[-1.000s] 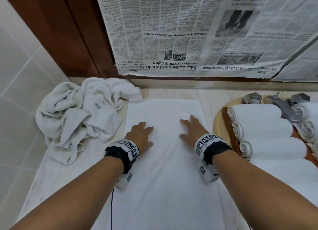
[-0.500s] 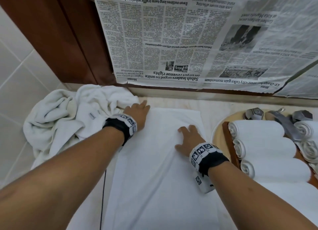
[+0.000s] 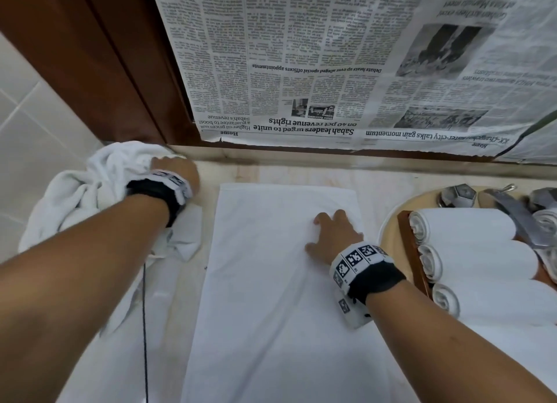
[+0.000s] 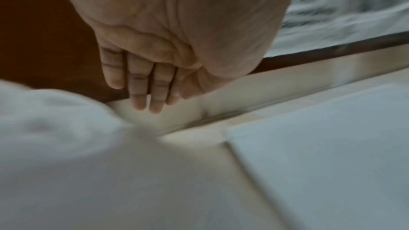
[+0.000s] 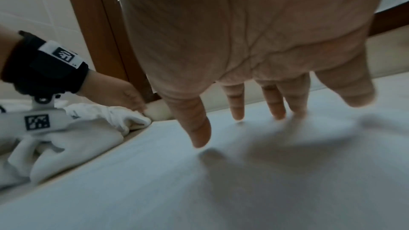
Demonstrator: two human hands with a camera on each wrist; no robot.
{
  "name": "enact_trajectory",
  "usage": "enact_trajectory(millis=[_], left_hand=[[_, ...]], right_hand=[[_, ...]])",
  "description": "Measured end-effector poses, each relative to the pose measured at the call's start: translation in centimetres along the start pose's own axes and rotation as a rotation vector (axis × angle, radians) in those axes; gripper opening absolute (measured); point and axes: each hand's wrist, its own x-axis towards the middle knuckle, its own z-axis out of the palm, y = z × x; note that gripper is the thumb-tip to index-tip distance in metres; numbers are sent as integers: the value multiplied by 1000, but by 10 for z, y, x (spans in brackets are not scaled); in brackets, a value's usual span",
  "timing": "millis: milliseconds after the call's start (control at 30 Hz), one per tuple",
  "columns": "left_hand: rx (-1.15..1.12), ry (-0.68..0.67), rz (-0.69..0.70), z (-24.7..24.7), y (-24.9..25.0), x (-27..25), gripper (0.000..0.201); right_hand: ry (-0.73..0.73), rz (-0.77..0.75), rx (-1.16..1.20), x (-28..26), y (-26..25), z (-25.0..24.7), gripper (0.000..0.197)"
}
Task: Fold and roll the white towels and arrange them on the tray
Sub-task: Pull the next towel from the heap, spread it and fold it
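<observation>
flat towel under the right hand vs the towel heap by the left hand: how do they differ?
The flat towel lies spread smooth in the centre; the towel heap sits crumpled at the left by the tiled wall. The right hand rests on the flat towel with straight fingers; the left hand reaches over the heap. Both are white.

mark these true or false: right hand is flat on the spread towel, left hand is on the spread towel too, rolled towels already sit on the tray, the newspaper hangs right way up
1. The right hand lies flat on the spread towel. True.
2. The left hand is on the spread towel too. False: it is over at the crumpled towel pile.
3. Rolled towels already sit on the tray. True.
4. The newspaper hangs right way up. False: its print is upside down.
</observation>
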Motion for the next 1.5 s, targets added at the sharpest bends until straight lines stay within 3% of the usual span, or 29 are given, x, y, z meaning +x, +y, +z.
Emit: enact_trajectory(millis=[67,100,167,233,300,400,467,533,600,667,867,933,1000,1100,1167,1233,1333,1433,1500], left_hand=[[-64,85,80,3,40,2,32],[-158,79,231,16,64,-3,42],[-233,-104,486,46,97,-17,55],[-141,-205,567,74,104,-20,62],[-107,-143,418,99,82,-13,79],[-207,-137,183,112,49,-1,90],[-218,-129,128,101,52,1,87],[-239,-23,117,86,74,1,79],[-248,-13,250,84,93,-2,70],[-199,-145,342,98,91,-7,66],[-314,-214,-16,96,32,3,72],[-276,-92,47,84,46,-3,70],[-265,-33,237,77,74,-22,66],[-308,-263,419,95,103,-57,61],[-304,-281,325,113,89,-61,61],[-335,-203,152,122,65,-57,65],[-422,-242,20,117,48,-56,73],[-310,-140,105,107,72,-76,72],[-293,-126,228,110,95,-99,66]], right_hand=[[57,-65,20,8,-11,-4,69],[70,-117,19,13,-18,-5,71],[20,-208,28,23,-26,-2,71],[-109,-235,20,34,-22,3,72],[-151,-179,-38,42,-4,5,77],[-93,39,-23,51,27,-2,80],[-20,91,-82,50,30,-7,80],[66,-22,-136,48,12,-6,77],[8,-193,-117,45,-6,3,73],[-114,-269,-138,43,-8,17,71],[-47,52,-47,44,36,4,76],[-9,-14,-99,37,26,-2,77],[-29,-171,-70,24,7,3,76],[-221,-288,2,3,-4,24,71],[-249,-241,10,-3,9,33,69],[-195,-127,23,-3,28,33,70],[-100,20,-10,-7,43,24,74],[-33,-52,8,-25,28,21,74],[-105,-180,55,-41,16,33,73]])
